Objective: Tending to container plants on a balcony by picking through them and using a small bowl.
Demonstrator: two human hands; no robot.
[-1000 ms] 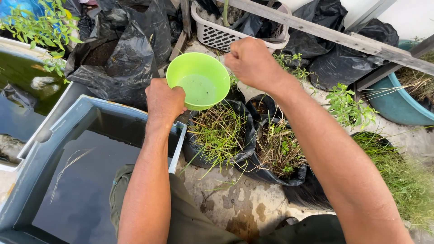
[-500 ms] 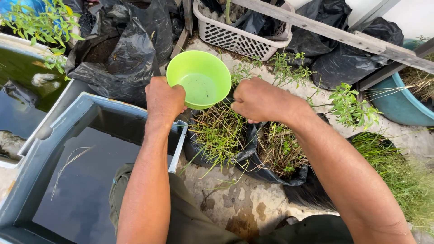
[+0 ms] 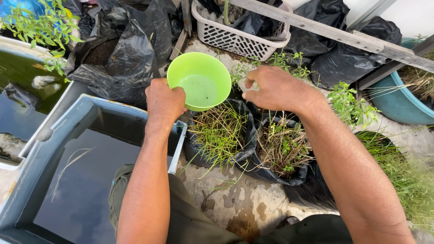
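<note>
Left hand: the left hand [image 3: 164,103] is clenched on the near rim of a green bowl [image 3: 199,80], knuckles up, with the forearm running straight up from the lower edge of the view.
Right hand: the right hand [image 3: 271,88] hovers just right of the bowl, fingers curled loosely with thumb and forefinger drawn together; whether anything is pinched between them cannot be told. Its arm comes in from the lower right corner.
Green bowl: held level above the ground, over the far edge of the nearest plant bag; a shallow pool of pale water sits in its bottom.
Plant bags: a black bag of thin green grass [image 3: 220,133] stands directly below the bowl; a second black bag of drier, browner grass [image 3: 282,151] touches it on the right, under the right wrist.
Grey tub: a grey plastic tub [image 3: 43,149] lies below the left forearm, filled with dark water on which a few pale straws float.
Further out: a white slatted basket [image 3: 235,38] stands beyond the bowl, lined with black plastic; black bags of soil [image 3: 122,54] lie to its left; a teal basin [image 3: 398,104] with dry grass sits at the right edge.
Ground: stained concrete ground [image 3: 235,203] carries the bags.
</note>
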